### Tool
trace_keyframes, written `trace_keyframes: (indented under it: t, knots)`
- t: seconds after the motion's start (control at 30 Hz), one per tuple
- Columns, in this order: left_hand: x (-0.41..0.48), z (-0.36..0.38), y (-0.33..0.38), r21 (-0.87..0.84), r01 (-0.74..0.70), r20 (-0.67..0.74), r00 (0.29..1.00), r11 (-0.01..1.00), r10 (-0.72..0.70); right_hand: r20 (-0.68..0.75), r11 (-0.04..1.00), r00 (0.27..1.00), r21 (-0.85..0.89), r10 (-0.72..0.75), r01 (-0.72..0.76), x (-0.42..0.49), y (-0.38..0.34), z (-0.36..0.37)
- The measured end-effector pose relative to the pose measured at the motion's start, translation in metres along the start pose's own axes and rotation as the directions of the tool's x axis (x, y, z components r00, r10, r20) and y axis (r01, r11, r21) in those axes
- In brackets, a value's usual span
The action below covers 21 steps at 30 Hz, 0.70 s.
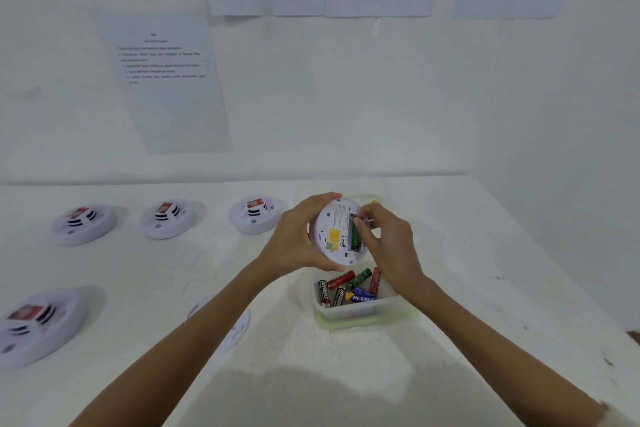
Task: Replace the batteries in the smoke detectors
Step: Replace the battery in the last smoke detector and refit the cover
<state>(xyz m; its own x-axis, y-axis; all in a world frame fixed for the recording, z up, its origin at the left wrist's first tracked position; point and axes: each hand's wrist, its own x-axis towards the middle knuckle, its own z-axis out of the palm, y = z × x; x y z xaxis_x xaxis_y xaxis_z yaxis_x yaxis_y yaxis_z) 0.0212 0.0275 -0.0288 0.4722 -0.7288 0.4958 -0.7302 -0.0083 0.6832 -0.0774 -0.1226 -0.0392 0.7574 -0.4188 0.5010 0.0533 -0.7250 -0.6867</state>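
Left hand (298, 236) grips the detector (337, 236) by its rim, back side up, over the tub (356, 314) of batteries (341, 289). Right hand (389, 243) has fingers curled into the battery slot, pinching a green battery (355, 236) there.

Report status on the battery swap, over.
Left hand grips smoke detector, back side up, above the battery tub. Right hand pinches green battery in its open compartment. Nothing in the way.
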Motion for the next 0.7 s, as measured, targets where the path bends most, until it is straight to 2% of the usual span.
trace_keyframes:
  t: [0.17, 0.33, 0.5, 0.7]
  knots:
    - [-0.003, 0.004, -0.004, -0.002, -0.003, -0.003, 1.0, 1.0, 0.003, 0.001, 0.998, 0.999, -0.061, 0.034, -0.034, 0.003, -0.005, 0.001]
    - [0.004, -0.005, -0.003, -0.038, 0.044, -0.036, 0.998, 0.998, -0.046, -0.007, 0.994, 0.998, -0.085, -0.064, 0.063, -0.002, -0.007, 0.004]
    - [0.003, -0.008, -0.003, -0.053, 0.06, -0.006, 0.998, 0.997, -0.061, -0.048, 0.999, 0.998, 0.024, -0.047, 0.048, -0.008, -0.002, 0.0]
    - [0.001, -0.004, -0.002, -0.066, 0.05, 0.016, 0.999, 0.997, -0.05, -0.041, 0.998, 0.998, 0.032, -0.056, 0.057, -0.009, 0.0, -0.005]
